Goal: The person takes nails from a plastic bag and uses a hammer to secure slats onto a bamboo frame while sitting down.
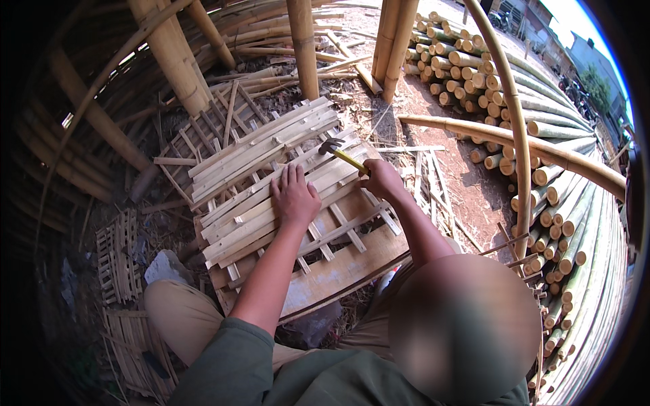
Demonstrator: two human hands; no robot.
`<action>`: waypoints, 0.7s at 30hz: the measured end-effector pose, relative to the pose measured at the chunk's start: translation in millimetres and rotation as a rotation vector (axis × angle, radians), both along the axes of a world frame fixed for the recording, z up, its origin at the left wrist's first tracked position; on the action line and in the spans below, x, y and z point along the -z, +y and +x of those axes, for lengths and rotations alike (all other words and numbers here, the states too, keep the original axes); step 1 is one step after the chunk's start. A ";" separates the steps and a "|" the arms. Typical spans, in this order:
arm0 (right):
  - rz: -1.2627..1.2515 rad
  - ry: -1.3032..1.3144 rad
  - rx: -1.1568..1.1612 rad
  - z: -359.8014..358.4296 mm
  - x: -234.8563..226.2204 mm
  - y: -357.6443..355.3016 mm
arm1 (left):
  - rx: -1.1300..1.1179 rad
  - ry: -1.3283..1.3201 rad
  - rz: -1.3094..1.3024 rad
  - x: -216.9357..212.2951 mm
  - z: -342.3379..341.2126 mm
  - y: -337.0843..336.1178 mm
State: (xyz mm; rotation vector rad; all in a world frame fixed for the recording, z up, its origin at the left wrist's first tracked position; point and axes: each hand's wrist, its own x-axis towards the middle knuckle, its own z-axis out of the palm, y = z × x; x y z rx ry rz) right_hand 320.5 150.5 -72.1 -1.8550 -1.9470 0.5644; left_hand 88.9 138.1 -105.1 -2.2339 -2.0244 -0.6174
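My right hand (381, 178) is closed round the yellow handle of a claw hammer (347, 158). Its dark metal head is just above the upper slats. My left hand (296, 193) lies flat with fingers stretched over several pale bamboo slats (247, 220). The slats lie side by side across shorter cross strips (348, 228), forming a lattice panel. Beneath the panel is a wooden board (318, 287) that rests in front of my knees. Whether a nail stands under the hammer head is too small to tell.
Thick bamboo posts (302, 51) rise beyond the board. Large stacks of cut bamboo poles (565, 223) fill the right side, with a curved pole (518, 128) in front. Loose strips (433, 179) litter the ground. Smaller slatted panels (118, 257) lie at the left.
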 end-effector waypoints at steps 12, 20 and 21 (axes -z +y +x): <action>0.028 -0.105 -0.134 2.9 -4.3 7.2 | 0.003 -0.010 -0.004 -0.5 -0.2 0.8; 0.007 -0.124 -0.182 2.4 -7.3 9.8 | 0.000 -0.015 -0.011 0.4 -0.7 0.0; 0.016 -0.108 -0.198 3.1 -7.7 10.3 | -0.001 -0.014 -0.012 1.6 -1.1 0.5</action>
